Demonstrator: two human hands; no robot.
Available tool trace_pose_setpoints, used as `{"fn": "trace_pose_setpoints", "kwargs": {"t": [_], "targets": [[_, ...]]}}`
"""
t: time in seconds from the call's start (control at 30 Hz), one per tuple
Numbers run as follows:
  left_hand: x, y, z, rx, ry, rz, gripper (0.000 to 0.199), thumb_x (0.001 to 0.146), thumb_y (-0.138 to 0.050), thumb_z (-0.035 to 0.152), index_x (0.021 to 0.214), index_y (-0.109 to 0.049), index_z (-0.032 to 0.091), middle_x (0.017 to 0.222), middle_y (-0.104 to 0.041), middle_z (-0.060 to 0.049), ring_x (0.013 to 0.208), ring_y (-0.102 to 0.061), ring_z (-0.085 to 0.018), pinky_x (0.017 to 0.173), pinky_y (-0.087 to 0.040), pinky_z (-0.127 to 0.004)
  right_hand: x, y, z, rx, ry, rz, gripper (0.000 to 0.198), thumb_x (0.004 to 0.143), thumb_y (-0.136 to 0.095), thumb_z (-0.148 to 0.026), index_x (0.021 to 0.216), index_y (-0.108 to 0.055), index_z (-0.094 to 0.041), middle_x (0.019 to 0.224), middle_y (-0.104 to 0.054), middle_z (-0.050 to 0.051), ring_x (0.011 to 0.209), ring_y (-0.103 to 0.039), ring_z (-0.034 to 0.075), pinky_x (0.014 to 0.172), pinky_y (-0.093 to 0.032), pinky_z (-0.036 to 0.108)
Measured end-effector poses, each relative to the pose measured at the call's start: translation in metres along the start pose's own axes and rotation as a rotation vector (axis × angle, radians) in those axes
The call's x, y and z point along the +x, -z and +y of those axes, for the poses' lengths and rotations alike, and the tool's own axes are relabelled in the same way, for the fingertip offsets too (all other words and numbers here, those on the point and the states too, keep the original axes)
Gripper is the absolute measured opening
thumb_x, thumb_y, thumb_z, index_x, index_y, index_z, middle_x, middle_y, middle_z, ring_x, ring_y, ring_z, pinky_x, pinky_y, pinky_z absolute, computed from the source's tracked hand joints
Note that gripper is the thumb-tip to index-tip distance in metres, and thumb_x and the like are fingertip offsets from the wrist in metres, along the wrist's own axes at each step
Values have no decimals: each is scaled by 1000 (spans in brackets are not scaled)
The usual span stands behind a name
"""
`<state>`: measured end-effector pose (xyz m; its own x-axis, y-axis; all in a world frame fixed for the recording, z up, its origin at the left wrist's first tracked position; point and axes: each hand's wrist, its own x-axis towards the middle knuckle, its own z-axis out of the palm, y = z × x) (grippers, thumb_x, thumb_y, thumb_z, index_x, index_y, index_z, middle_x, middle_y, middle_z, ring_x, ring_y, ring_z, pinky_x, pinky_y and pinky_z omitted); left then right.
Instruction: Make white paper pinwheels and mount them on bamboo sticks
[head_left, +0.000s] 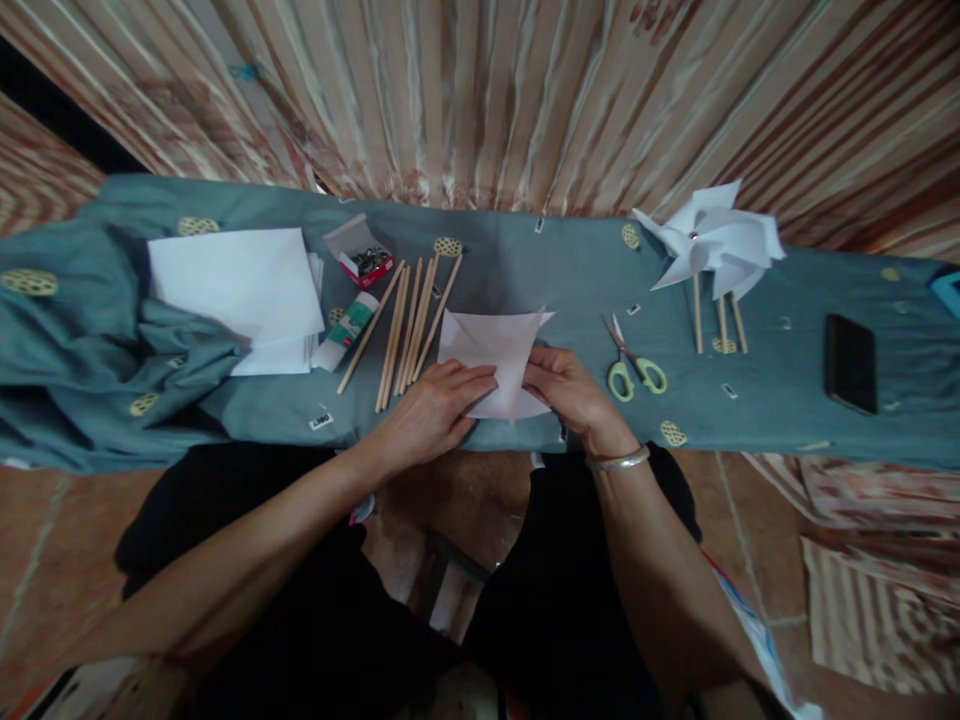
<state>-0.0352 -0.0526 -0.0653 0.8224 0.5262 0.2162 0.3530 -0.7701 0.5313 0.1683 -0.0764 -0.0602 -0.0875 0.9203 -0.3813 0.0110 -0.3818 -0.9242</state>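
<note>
A white sheet of paper [491, 335] lies at the table's front edge between my hands, with its right side raised or folded. My left hand [442, 400] rests with extended fingers on the sheet's lower left part. On the right side, my right hand [562, 385] pinches the paper's edge between thumb and fingers; a bracelet circles that wrist. Scissors [630, 365] with green handles lie partly spread just right of my right hand. Several wooden sticks [409, 325] lie left of the paper, beyond my left hand.
A stack of white paper [236, 285] lies at the left, partly under bunched cloth [187, 345]. Near the sticks are an opened red-and-white box [367, 255] of small metal pieces and a green-and-white tube [346, 330]. White paper pinwheels [716, 240] on sticks and a dark phone [850, 363] lie right.
</note>
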Motion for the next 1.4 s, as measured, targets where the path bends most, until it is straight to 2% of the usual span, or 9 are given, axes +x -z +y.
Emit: {"fn": "trace_pose_setpoints", "kwargs": {"t": [0.27,0.43,0.77,1.1,1.27,1.4], "targets": [[1,0,0,12,-7,-16,42,80,-49,8,120,-57,15,127,-61,-10,106,-56,-25,94,-46,-44,1,-4,-6,21,-68,57,18,65,-70,-33,68,-66,-16,50,-50,-6,46,-41,7,45,-28,20],[2,1,1,3,-9,-30,42,81,-48,9,121,-57,16,126,-62,-10,103,-56,-24,94,-46,-43,1,-6,-8,12,-81,66,20,62,-70,-34,67,-66,-15,50,-49,-6,47,-39,6,45,-25,19],[4,1,2,-11,1,-45,42,81,-47,9,121,-57,14,123,-63,-11,100,-55,-24,92,-46,-43,0,-2,-7,-133,4,69,24,65,-65,-38,68,-70,-15,50,-49,-4,49,-37,8,45,-24,22],[3,2,1,-6,-11,-34,41,81,-48,9,120,-60,16,123,-63,-10,100,-56,-23,92,-46,-42,-2,-5,-11,-10,-58,14,19,64,-68,-34,63,-65,-15,46,-47,-6,43,-36,6,41,-23,20],[1,1,2,3,15,-7,40,85,-48,13,124,-59,19,114,-66,-9,103,-60,-23,93,-47,-41,-5,-6,-17,43,-86,98,17,62,-68,-32,65,-68,-15,48,-49,-5,42,-32,5,39,-18,20],[-2,0,4,65,69,-2,36,88,-50,19,122,-61,19,110,-66,-11,106,-58,-25,90,-48,-39,-9,0,-21,69,-67,115,15,63,-70,-30,65,-69,-15,44,-43,-7,42,-30,5,39,-17,21]]}}
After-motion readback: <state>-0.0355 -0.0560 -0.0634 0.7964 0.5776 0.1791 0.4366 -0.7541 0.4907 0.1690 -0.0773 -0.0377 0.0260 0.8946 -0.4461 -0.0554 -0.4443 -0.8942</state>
